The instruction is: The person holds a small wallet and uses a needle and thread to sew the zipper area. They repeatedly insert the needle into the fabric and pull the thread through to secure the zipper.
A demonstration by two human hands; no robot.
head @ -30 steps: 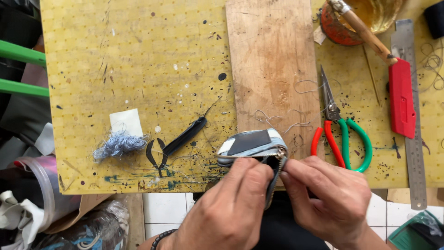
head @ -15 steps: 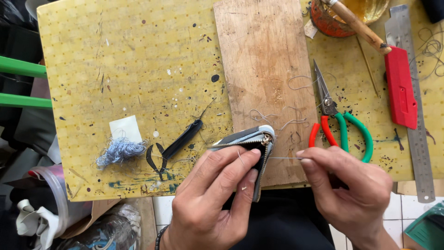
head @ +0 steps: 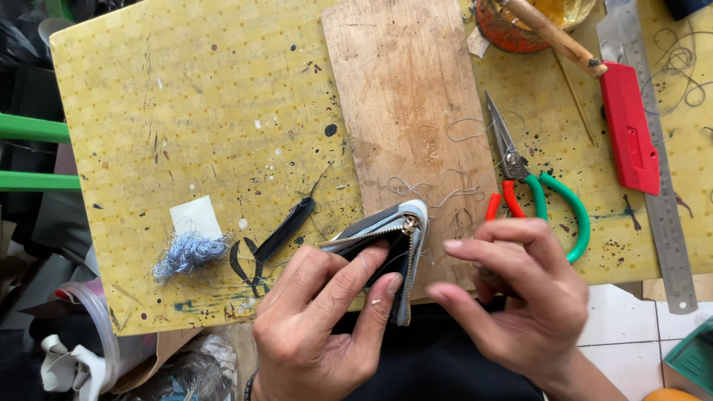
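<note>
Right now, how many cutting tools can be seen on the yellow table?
2. The snips with red and green handles lie right of the wooden board, above the right hand. The red utility knife lies farther right, beside the steel ruler. Others may be out of view.

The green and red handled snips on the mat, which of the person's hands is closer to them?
Right. The right hand sits just below the snips, fingers nearly at the handles. The left hand is farther to the left, pinching the zippered pouch.
</note>
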